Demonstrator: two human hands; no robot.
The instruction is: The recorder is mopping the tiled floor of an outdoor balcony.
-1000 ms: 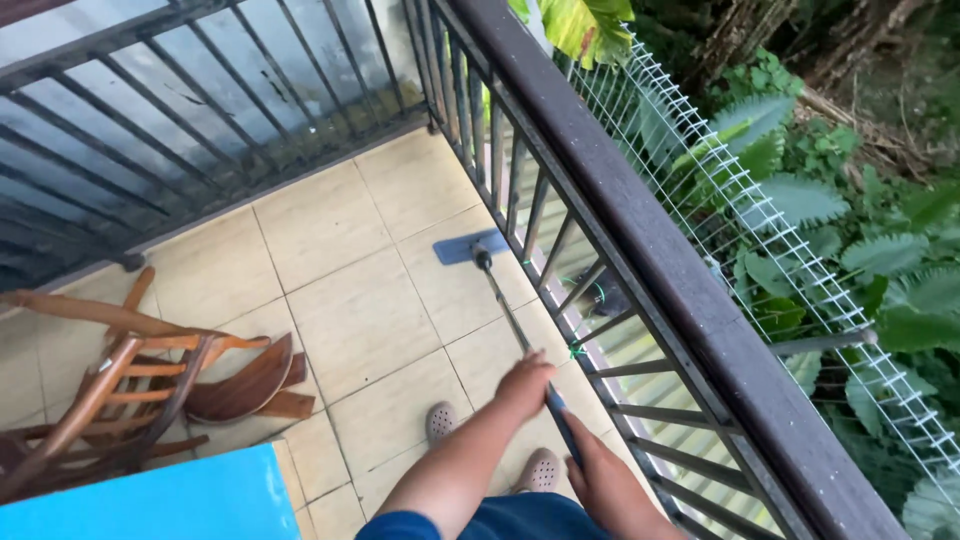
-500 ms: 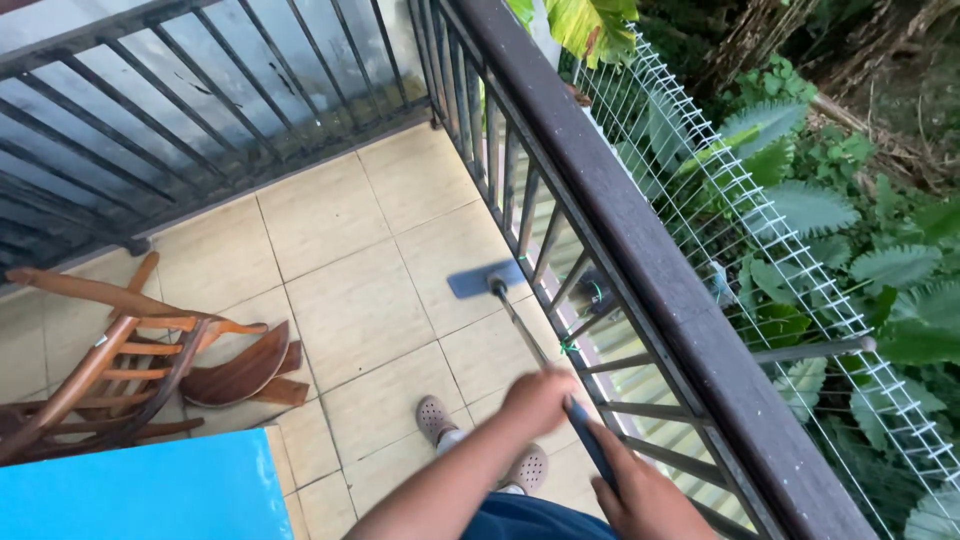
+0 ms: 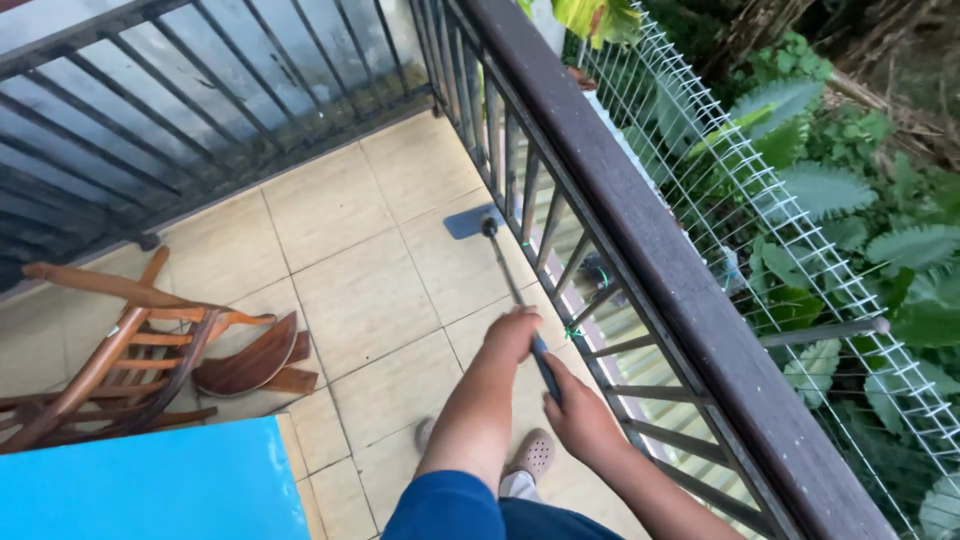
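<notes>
Both hands, left (image 3: pixel 512 335) and right (image 3: pixel 578 415), clenched on mop handle (image 3: pixel 520 305); mop head (image 3: pixel 472 221) close to railing (image 3: pixel 640 240), liable to snag between bars.

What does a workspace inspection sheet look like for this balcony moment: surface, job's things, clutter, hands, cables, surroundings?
Surface: beige tiled floor.
Job's things: flat mop, blue-grey head on the tiles beside the railing, handle slanting up to the hands.
Clutter: broken wooden chair lying at left; blue panel at bottom left.
Hands: left hand higher up the handle, right hand lower, both gripping.
Cables: nothing seen.
Surroundings: dark railing, wire mesh, leafy plants beyond.
</notes>
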